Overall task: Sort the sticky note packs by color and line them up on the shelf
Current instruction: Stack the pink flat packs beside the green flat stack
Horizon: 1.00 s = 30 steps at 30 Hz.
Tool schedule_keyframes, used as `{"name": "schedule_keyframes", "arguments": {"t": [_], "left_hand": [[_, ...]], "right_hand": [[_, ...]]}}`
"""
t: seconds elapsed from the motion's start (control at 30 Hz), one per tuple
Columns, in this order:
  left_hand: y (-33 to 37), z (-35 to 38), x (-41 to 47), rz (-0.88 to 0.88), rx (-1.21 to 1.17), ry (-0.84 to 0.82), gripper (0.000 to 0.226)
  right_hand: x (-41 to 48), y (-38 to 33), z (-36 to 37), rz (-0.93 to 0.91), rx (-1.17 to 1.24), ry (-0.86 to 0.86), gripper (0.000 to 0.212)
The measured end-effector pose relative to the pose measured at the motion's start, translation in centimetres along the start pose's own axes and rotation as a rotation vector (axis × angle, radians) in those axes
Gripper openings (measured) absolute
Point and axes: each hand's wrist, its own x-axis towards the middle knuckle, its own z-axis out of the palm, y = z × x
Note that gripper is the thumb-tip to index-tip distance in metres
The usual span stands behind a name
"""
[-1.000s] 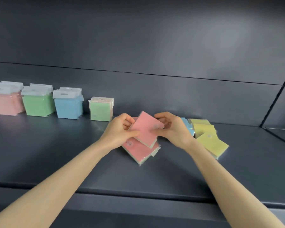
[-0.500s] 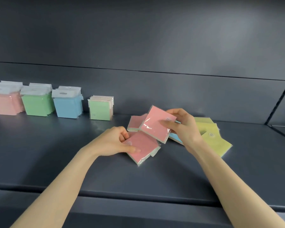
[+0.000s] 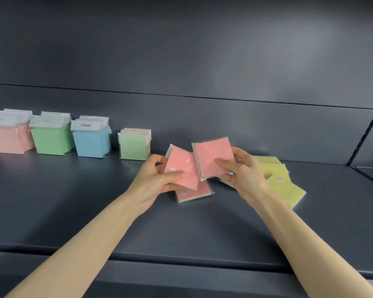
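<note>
- One pink sticky note pack is pinched by the left hand above the shelf.
- A second pink pack is gripped by the right hand, overlapping the first.
- A third pink pack is laid flat beneath.
- Yellow packs are scattered at the right.
- Sorted upright rows are lined up far left.

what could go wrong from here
The left hand holds one pink pack and the right hand another pink pack, both in glossy wrap; either may slip onto the loose pink pack below.
The pink row stands far left, so reaching it may topple the upright green row or blue row.
The right wrist hangs over the yellow packs and may scatter them.
</note>
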Motion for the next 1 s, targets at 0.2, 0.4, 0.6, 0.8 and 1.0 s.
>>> {"name": "schedule_keyframes", "arguments": {"t": [0.2, 0.4, 0.6, 0.8, 1.0], "left_hand": [[-0.1, 0.1, 0.1, 0.025, -0.110, -0.077, 0.043], [-0.1, 0.5, -0.3, 0.026, -0.153, -0.157, 0.047], [-0.2, 0.6, -0.1, 0.126, -0.031, -0.080, 0.037], [-0.2, 0.4, 0.0, 0.183, -0.001, 0.007, 0.028], [-0.5, 0.5, -0.1, 0.173, 0.085, -0.090, 0.023]], "right_hand": [[-0.1, 0.1, 0.2, -0.007, 0.059, 0.024, 0.031], [-0.2, 0.6, 1.1, -0.003, 0.079, 0.064, 0.054], [-0.7, 1.3, 2.0, -0.100, -0.403, 0.021, 0.032], [-0.4, 1.2, 1.7, -0.053, -0.361, -0.030, 0.049], [-0.7, 1.1, 1.5, -0.050, -0.388, -0.076, 0.037]]}}
